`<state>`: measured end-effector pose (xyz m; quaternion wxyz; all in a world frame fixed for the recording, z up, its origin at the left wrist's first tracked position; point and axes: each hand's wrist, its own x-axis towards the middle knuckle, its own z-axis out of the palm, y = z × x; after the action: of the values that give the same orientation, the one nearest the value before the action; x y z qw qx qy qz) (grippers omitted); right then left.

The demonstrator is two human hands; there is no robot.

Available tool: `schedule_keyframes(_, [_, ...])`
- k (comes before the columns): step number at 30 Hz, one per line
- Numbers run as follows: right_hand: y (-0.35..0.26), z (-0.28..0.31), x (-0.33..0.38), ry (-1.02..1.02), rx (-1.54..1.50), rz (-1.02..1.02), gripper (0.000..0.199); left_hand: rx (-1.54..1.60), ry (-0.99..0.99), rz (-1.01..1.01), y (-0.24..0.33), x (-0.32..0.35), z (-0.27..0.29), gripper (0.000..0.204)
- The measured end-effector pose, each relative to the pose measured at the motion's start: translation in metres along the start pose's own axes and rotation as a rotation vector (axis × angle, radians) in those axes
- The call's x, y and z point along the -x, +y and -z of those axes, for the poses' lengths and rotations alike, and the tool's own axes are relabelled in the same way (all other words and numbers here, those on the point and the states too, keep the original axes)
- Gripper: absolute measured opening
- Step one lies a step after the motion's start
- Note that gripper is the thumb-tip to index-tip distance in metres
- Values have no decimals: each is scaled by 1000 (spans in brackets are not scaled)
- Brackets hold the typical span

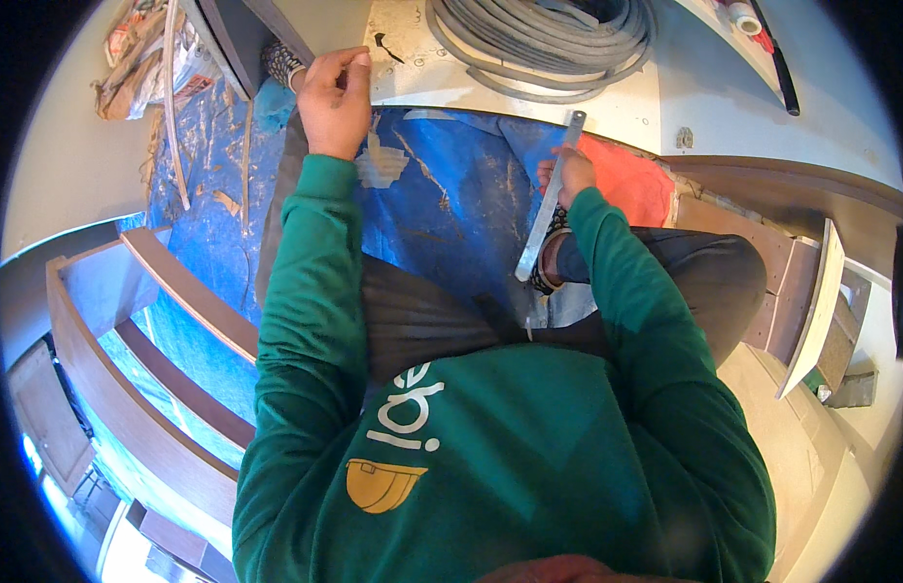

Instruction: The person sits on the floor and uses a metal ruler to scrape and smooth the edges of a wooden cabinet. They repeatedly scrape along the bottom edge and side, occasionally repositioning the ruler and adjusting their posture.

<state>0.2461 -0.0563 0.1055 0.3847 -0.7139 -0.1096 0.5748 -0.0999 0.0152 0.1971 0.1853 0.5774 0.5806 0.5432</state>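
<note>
My right hand (573, 177) is closed around a steel ruler (537, 243), a long flat metal strip with a hole at its upper end. The strip slants from the edge of a pale board (413, 87) down toward my right foot. Farther left, my left hand (337, 107) is closed, thumb against the curled fingers, beside the board's left edge; whether anything is in it cannot be seen. A thin black piece (387, 49) lies on the board just right of that hand. Blue sheeting (451, 175) spreads below the board, between my knees.
A coil of grey hose or cable (549, 83) rests on the board. Red-orange material (631, 185) lies right of my right hand. Wooden frame pieces (131, 389) stand at left, near a grey upright panel (225, 44). At right are wooden panels (738, 243) and a black-handled tool (788, 92).
</note>
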Motion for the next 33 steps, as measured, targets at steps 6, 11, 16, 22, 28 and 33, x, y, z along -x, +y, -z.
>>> schedule_keyframes(6, [12,24,-44,127,-150,99,22,68,239,-95,23,-4,14,18])
schedule_keyframes(11, [15,47,-80,220,-266,40,13,84,399,-35,20,-9,19,52])
schedule_keyframes(16, [13,45,-80,304,-189,62,36,4,283,-77,9,-7,19,60])
schedule_keyframes(22, [51,54,-116,364,195,339,56,89,231,-84,4,-10,4,63])
schedule_keyframes(28, [59,-32,-52,409,385,424,56,133,226,-64,-2,-9,8,64])
schedule_keyframes(33, [73,-85,-30,298,446,424,59,205,240,-29,9,-9,0,64])
